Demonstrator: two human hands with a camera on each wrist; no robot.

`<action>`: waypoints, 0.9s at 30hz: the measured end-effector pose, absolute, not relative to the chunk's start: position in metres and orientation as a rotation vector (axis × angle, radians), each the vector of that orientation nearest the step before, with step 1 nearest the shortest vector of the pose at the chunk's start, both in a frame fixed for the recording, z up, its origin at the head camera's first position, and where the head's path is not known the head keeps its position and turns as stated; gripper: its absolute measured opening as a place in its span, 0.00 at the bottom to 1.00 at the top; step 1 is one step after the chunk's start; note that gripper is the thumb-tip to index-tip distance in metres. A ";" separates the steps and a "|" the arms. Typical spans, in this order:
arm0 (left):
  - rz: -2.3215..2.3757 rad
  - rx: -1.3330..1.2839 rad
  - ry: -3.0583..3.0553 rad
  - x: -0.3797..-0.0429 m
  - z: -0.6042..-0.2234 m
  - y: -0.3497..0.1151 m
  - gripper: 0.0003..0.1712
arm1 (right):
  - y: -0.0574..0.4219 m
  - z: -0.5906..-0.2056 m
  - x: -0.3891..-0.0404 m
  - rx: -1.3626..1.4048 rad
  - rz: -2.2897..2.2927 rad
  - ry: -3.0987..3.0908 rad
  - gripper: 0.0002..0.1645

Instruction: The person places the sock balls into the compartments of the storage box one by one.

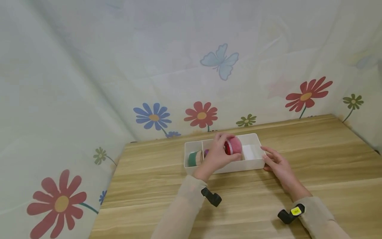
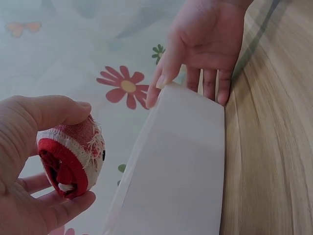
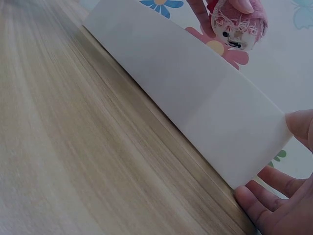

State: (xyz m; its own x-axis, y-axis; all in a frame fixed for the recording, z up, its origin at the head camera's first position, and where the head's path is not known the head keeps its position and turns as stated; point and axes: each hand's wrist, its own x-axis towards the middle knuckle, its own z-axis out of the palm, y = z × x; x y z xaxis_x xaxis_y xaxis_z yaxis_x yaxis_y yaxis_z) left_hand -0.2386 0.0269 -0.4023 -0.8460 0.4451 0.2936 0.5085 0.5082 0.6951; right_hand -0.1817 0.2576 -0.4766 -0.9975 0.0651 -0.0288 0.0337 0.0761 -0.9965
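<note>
A small round plush toy [image 1: 234, 146], pink and red with a white band, is gripped by my left hand [image 1: 219, 152] over the middle of a white divided box [image 1: 256, 164]. Its white, fringed face with black marks shows in the right wrist view, and the left wrist view shows its red-rimmed opening. My right hand [image 1: 279, 166] holds the box's right end, thumb at the top corner and fingers against the end wall. A green and beige roll [image 1: 195, 159] sits in the left compartment. Something purple [image 1: 206, 152] in the middle one is mostly hidden by my left hand.
The box stands on a wood-grain table [image 1: 149, 186], toward its back edge. A white flat piece [image 1: 251, 151] lies in the right compartment. Behind the table hangs a pale curtain [image 1: 167, 66] printed with flowers and a butterfly.
</note>
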 end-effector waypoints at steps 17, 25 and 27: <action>-1.232 -0.956 -2.660 -0.242 -0.409 0.049 0.35 | 0.257 -0.479 -0.183 -0.086 2.122 -2.260 0.32; -1.222 -1.016 -2.656 -0.242 -0.410 0.060 0.34 | 0.258 -0.481 -0.184 -0.077 2.138 -2.254 0.31; -1.207 -1.017 -2.661 -0.242 -0.410 0.063 0.34 | 0.258 -0.481 -0.183 -0.075 2.141 -2.253 0.32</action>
